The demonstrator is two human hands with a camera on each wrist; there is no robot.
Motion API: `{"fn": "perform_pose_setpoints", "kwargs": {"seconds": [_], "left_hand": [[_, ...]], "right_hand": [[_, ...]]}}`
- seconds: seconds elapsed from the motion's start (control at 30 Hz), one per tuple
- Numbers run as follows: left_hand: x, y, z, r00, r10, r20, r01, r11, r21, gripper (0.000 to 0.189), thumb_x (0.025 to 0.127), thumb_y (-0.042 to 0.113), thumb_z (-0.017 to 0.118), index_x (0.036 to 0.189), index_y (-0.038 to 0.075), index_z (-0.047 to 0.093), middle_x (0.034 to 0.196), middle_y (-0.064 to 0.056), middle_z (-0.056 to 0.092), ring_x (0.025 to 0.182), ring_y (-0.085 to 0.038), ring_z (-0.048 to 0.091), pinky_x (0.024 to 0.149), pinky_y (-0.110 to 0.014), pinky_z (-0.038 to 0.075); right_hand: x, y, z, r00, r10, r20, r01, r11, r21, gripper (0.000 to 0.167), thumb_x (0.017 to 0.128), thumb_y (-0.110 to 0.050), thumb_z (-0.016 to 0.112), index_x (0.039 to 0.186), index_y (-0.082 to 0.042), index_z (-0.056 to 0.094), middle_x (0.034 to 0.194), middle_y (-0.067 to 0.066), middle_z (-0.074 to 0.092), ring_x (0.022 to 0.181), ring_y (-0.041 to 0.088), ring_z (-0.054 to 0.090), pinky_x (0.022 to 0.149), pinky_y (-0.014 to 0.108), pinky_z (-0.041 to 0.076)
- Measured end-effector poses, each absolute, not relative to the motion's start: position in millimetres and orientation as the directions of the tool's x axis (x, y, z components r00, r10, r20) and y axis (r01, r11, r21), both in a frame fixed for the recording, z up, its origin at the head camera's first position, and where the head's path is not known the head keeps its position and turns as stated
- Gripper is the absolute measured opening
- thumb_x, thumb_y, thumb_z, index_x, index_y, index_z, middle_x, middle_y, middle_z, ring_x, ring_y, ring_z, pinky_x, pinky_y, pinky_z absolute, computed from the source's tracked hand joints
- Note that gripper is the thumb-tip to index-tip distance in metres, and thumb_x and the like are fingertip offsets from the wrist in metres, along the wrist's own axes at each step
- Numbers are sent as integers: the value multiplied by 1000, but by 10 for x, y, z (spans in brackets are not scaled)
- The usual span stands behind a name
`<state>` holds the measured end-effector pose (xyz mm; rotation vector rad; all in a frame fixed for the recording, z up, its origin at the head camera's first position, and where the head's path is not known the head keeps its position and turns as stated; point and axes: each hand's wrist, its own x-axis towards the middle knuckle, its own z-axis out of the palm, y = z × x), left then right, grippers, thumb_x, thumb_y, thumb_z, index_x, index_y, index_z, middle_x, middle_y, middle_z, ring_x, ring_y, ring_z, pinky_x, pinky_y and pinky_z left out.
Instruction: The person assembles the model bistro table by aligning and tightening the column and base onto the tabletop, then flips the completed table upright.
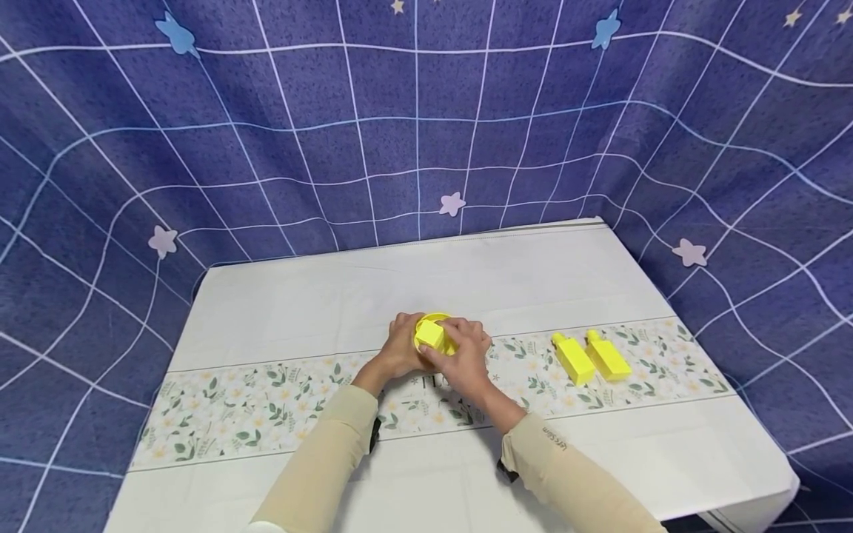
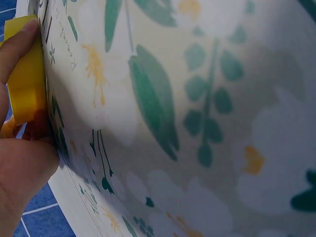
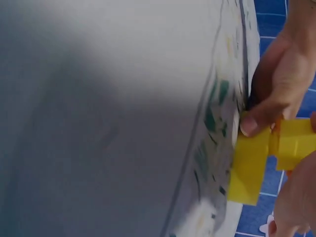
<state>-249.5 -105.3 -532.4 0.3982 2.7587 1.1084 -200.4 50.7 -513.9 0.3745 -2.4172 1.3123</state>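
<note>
My left hand (image 1: 397, 352) curls round the side of a round, rimmed yellow piece (image 1: 433, 317) at the middle of the table. In the right wrist view, the left thumb presses on the flat side of this yellow piece (image 3: 249, 168). My right hand (image 1: 464, 359) pinches a smaller yellow block (image 1: 429, 334) between thumb and fingers, its square end facing up over the round piece. A narrow neck joins the two yellow parts in the right wrist view. Fingers hide much of both. The left wrist view catches a yellow side (image 2: 24, 74) at its left edge.
Two yellow square-bodied bottles (image 1: 573, 360) with round necks lie side by side to the right. A floral strip (image 1: 266, 400) crosses the white tablecloth (image 1: 300, 303). A blue curtain (image 1: 373, 148) with white lines and stars hangs behind the table.
</note>
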Motion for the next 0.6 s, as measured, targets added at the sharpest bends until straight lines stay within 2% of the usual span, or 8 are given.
{"fn": "perform_pose_setpoints", "kwargs": {"seconds": [0.13,0.27,0.37,0.47,0.6], "left_hand": [[-2484,-1045,-5312,-959,278,-53,161,690,706,106,56,27,95,145,14,39,130,-6,42,118,-22,34,103,-40,37],[-2466,-1042,-5303,-961,268,-62,143,678,721,102,59,23,94,145,15,39,129,-6,41,116,-22,34,103,-41,37],[-2464,-1046,-5306,-961,268,-67,136,672,728,100,60,26,93,145,17,39,128,-4,40,115,-21,34,101,-40,38],[-2471,-1047,-5315,-960,268,-78,131,678,724,102,58,30,93,144,20,39,126,-2,40,113,-19,33,101,-39,38],[-2476,-1036,-5323,-962,265,-73,134,683,718,106,52,28,95,143,21,41,126,-1,40,114,-18,34,103,-40,38]], "right_hand": [[-1972,447,-5190,-873,25,487,-387,571,-724,41,80,-34,78,112,-9,70,108,3,60,98,24,44,89,48,23],[-1939,436,-5177,-888,32,458,-361,567,-741,45,79,-33,79,116,-11,67,112,4,57,100,24,43,88,46,24],[-1947,481,-5140,-922,-19,387,-337,530,-778,55,79,-31,80,127,-13,61,121,5,51,107,25,39,89,46,22],[-1988,562,-5077,-954,-115,278,-299,473,-829,62,82,-29,77,138,-19,52,133,4,44,116,25,33,94,48,18],[-2055,670,-4987,-961,-215,177,-251,399,-882,54,86,-25,72,137,-22,54,142,2,39,122,25,28,97,52,16]]}}
